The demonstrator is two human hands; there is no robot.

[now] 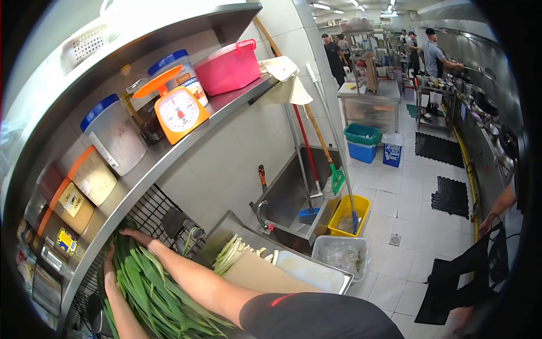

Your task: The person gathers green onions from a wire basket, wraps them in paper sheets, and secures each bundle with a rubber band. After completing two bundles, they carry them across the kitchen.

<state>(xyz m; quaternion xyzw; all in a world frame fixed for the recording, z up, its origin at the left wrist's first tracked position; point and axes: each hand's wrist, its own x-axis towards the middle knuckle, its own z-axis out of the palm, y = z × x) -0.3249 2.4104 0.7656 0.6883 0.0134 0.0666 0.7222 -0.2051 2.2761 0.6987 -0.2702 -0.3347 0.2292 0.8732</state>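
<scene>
Nearest me, my dark right sleeve [316, 319] crosses the bottom of the head view. The greens [149, 279] lie left of the sink [296, 195], in front of the wire rack [152, 206], with their long axis running from my hands down toward the bottom edge. The leaves fan out at that lower end; I cannot tell which end is the root. My left hand [109, 261] touches their left side and my right hand [136, 235] their upper end, the hands near each other but apart. The fingers are partly hidden, so I cannot tell how closed either hand is. What the greens rest on is covered too.

Between greens and sink, the steel counter [217, 227] bears pale stalks [230, 251], a tan board [262, 275] and a white board [307, 271]. Above it, left of the sink, the shelf [132, 189] holds tubs [117, 135], an orange scale [180, 113] and a pink box [228, 68].

Right of the sink stand a yellow bucket [355, 209] and, nearer, a clear bin [341, 254], on the white tiled floor [384, 226]. Black mats [450, 196] lie farther right. Beyond the sink, people [433, 56] stand near a cooking line [480, 93].
</scene>
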